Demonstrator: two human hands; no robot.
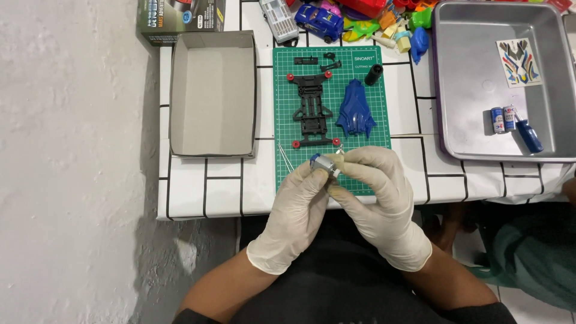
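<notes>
Two gloved hands meet over the near edge of a green cutting mat (282,108) on a tiled counter (204,192). The left hand (297,210) and right hand (378,198) both pinch a small silver motor (324,164), each grip clamped on it just above the mat. Behind it lie a black car chassis (312,108) with red rollers and a blue body shell (355,111). An open cardboard box (213,96) sits left, a metal tray (474,120) right.

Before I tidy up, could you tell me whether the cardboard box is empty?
Empty: the cardboard box lies open on the table, showing only its bare inside.
</notes>
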